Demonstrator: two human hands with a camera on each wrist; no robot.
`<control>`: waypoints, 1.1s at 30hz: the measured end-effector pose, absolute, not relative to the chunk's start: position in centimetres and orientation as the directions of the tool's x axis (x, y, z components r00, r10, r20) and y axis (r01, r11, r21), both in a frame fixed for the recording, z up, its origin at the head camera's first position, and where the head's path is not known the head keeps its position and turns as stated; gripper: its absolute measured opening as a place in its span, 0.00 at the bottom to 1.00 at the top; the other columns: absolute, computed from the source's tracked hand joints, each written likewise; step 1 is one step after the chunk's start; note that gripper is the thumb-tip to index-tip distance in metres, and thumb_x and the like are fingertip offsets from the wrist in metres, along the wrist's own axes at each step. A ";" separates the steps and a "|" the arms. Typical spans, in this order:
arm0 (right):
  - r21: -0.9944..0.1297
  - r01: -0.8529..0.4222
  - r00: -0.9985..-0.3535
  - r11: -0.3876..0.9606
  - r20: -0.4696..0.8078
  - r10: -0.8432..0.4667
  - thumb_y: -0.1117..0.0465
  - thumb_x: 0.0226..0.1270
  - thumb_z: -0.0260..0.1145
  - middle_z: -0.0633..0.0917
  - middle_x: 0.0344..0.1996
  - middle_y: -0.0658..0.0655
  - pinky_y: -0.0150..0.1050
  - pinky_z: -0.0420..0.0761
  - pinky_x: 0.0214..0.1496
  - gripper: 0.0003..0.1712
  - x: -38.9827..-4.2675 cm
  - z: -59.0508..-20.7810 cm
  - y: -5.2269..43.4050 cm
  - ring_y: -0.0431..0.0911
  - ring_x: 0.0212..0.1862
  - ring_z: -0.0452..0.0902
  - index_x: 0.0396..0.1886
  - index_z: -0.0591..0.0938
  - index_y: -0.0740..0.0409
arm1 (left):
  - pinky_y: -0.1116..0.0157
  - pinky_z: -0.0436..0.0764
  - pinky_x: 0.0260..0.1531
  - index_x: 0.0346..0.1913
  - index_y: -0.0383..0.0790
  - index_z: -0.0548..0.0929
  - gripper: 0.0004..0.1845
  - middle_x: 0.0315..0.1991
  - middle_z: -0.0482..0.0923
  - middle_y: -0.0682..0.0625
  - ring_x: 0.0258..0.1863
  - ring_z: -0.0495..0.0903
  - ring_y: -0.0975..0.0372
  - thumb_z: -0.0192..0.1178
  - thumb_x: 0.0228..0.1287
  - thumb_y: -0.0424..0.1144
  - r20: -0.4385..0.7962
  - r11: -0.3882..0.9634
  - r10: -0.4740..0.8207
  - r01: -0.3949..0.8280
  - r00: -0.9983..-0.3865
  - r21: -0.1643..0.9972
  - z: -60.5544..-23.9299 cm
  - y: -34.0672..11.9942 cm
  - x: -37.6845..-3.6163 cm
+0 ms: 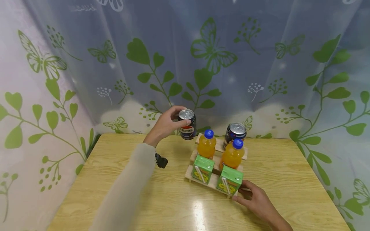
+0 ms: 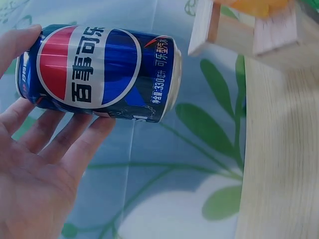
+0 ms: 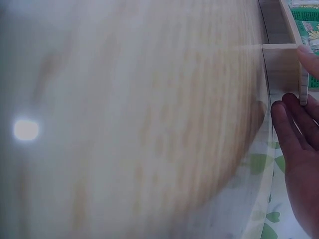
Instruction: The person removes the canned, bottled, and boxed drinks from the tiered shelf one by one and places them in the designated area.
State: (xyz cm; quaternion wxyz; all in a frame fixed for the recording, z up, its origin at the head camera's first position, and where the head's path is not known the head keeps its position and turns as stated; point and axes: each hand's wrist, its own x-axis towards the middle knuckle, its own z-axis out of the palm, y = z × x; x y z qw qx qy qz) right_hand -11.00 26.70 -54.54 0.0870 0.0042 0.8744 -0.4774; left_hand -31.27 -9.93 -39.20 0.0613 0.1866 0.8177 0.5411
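My left hand (image 1: 166, 123) grips a dark blue cola can (image 1: 187, 126) between thumb and fingers, above the table's back edge, just left of a stepped wooden rack (image 1: 212, 182). The left wrist view shows the can's red, white and blue round logo, with the fingers (image 2: 82, 142) along its lower side. At the rack's front right corner, my right hand (image 1: 257, 200) holds the end of the lowest step. In the right wrist view its thumb (image 3: 310, 59) lies on one side of the board and the fingers on the other.
On the rack stand two green juice boxes (image 1: 203, 167) in front, two orange drink bottles (image 1: 207, 146) on the middle step and another dark can (image 1: 231, 136) on the right of the top step. A patterned curtain (image 1: 173, 57) hangs behind the wooden table (image 1: 121, 199).
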 end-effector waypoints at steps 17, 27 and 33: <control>-0.813 0.090 -0.985 0.575 -0.159 -0.069 0.50 0.66 0.83 0.87 0.62 0.64 0.45 0.89 0.63 0.39 -11.0 -54.5 26.8 0.58 0.63 0.87 0.69 0.80 0.65 | 0.40 0.80 0.66 0.77 0.59 0.74 0.36 0.70 0.78 0.52 0.71 0.78 0.51 0.72 0.70 0.63 0.032 0.436 0.280 0.157 -0.959 0.886 -41.4 -16.6 -30.5; -0.817 0.079 -0.986 0.571 -0.150 -0.079 0.50 0.66 0.83 0.87 0.62 0.64 0.45 0.89 0.63 0.39 -11.0 -54.6 26.9 0.58 0.63 0.87 0.69 0.80 0.65 | 0.36 0.77 0.70 0.81 0.56 0.71 0.40 0.74 0.75 0.49 0.75 0.74 0.47 0.71 0.71 0.62 0.003 0.459 0.219 0.106 -0.976 0.882 -43.4 -20.3 -29.5; -0.811 0.069 -0.987 0.581 -0.142 -0.081 0.50 0.67 0.83 0.87 0.63 0.64 0.46 0.89 0.64 0.39 -11.0 -54.7 26.8 0.58 0.64 0.87 0.70 0.80 0.64 | 0.35 0.75 0.71 0.79 0.57 0.72 0.39 0.76 0.74 0.48 0.78 0.72 0.46 0.71 0.72 0.63 -0.003 0.466 0.202 0.094 -0.979 0.880 -44.7 -22.5 -28.8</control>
